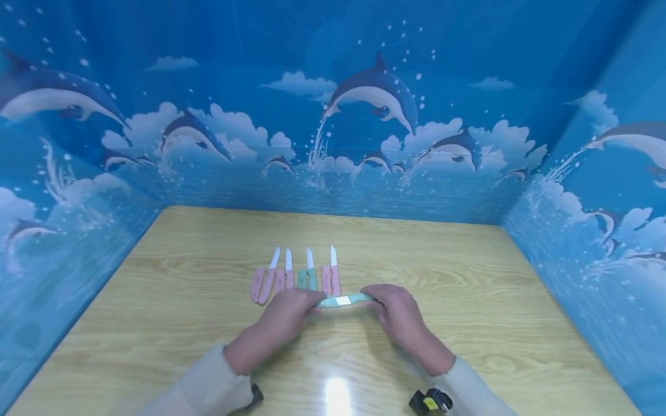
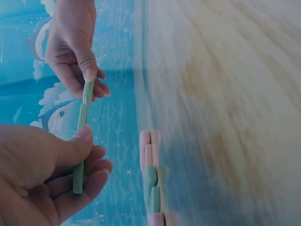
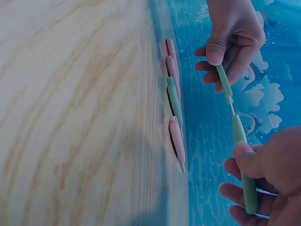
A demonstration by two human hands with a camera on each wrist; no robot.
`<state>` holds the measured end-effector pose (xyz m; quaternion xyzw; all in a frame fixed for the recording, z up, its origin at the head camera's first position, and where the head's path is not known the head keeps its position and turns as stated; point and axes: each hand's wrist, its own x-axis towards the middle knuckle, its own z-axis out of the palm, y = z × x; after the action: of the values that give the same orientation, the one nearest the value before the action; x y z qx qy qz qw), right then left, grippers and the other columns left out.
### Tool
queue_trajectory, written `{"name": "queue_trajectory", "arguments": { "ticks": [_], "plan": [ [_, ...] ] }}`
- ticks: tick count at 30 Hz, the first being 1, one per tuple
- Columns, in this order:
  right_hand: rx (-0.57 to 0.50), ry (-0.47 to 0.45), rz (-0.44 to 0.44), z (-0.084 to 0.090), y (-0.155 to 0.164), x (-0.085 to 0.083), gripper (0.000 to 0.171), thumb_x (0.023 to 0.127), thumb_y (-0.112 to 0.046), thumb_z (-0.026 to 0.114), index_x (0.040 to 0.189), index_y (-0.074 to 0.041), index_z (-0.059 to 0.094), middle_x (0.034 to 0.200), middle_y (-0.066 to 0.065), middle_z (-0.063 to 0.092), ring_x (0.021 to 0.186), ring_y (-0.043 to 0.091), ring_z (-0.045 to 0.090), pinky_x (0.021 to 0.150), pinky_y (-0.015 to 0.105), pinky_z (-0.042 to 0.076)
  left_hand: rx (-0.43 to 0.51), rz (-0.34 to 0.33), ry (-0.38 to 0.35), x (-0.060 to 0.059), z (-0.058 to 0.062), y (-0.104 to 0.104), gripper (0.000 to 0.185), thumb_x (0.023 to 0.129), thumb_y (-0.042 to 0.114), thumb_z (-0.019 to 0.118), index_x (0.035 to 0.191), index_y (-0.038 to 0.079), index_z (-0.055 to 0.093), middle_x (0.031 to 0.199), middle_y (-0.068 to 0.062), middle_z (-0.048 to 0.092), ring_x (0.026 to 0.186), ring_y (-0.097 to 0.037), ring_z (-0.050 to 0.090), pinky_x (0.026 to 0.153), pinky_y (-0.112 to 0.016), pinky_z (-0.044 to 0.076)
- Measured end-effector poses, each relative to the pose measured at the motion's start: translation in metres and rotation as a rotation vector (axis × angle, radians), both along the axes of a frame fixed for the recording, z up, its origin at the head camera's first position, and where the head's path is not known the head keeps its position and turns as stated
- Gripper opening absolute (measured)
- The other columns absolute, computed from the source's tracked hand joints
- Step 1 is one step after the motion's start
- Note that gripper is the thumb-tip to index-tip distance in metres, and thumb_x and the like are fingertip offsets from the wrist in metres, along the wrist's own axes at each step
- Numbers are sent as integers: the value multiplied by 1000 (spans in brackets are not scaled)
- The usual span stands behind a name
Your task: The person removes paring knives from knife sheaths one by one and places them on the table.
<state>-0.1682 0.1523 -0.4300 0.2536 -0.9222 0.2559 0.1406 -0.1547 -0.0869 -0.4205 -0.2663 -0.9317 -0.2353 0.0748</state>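
Holding a green knife (image 1: 343, 300) level above the table (image 1: 468, 300), left hand (image 1: 283, 320) pinches its 9 o'clock end, right hand (image 1: 400, 315) its 3 o'clock end; long axis runs 9-to-3.

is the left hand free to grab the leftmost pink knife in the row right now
Probably not at once: the left hand grips one end of the green knife, the right hand the other. The leftmost pink knife lies just beyond, nothing covering it, so letting go first should do.

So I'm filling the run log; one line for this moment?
left hand: grips green sheath | right hand: grips green knife handle | blade partly exposed | four knives on table
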Motion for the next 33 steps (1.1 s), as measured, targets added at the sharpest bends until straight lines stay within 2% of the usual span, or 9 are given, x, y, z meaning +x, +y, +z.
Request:
{"name": "queue_trajectory", "arguments": {
  "ticks": [5, 9, 11, 17, 19, 22, 27, 33],
  "plan": [
    [-6, -21, -10, 0, 0, 0, 22, 81, -7, 76, 103, -9, 73, 104, 7, 73, 97, 24, 70, 86, 39, 57, -16, 22, 12, 0, 1, -1, 29, 80, 9, 76, 108, 6, 71, 97, -10, 74, 88, -25, 71, 74, -34, 60],
    [0, -24, -4, 0, -1, -1, 21, 82, -6, 75, 103, -8, 73, 105, 8, 73, 99, 25, 69, 87, 40, 57, -25, 26, 8, 0, 2, -2, 28, 81, 10, 76, 108, 6, 71, 95, -9, 74, 86, -23, 71, 73, -33, 60],
    [2, -22, -8, 1, -2, -2, 22, 82, -5, 74, 104, -8, 73, 107, 8, 72, 102, 25, 68, 90, 41, 55, -29, 24, -1, 0, 3, -2, 28, 81, 11, 76, 108, 7, 71, 96, -8, 74, 86, -23, 71, 74, -33, 60],
    [8, -47, -5, 1, -2, -4, 22, 82, -7, 75, 104, -9, 73, 106, 7, 73, 100, 24, 69, 86, 40, 57, -2, 56, -52, 0, 5, -3, 30, 82, 10, 75, 112, 7, 71, 102, -9, 73, 93, -25, 71, 80, -36, 59],
    [9, -46, 0, 0, -2, -5, 22, 83, -7, 74, 105, -9, 73, 107, 8, 72, 101, 25, 68, 89, 41, 56, 5, 53, -62, 0, 6, -3, 30, 83, 9, 75, 112, 6, 70, 100, -9, 74, 91, -24, 71, 79, -35, 59],
    [4, -41, -3, 0, -2, -6, 22, 84, -6, 74, 105, -9, 73, 108, 7, 72, 103, 25, 67, 91, 41, 55, -1, 43, -56, 0, 5, -3, 29, 83, 10, 74, 111, 6, 70, 98, -9, 74, 87, -24, 71, 77, -34, 60],
    [18, -53, 6, -2, -1, -7, 22, 82, -8, 76, 104, -10, 73, 105, 7, 73, 97, 23, 70, 85, 39, 57, -10, 51, -36, 0, 3, -4, 25, 83, 10, 74, 107, 6, 71, 94, -9, 74, 84, -22, 71, 73, -31, 60],
    [20, -20, 11, -3, 1, -8, 23, 82, -5, 75, 104, -9, 73, 105, 7, 73, 99, 24, 69, 92, 45, 53, -29, 46, -38, 1, 4, -4, 26, 83, 10, 74, 108, 6, 71, 97, -10, 74, 88, -25, 71, 76, -35, 60]
  ]
}}
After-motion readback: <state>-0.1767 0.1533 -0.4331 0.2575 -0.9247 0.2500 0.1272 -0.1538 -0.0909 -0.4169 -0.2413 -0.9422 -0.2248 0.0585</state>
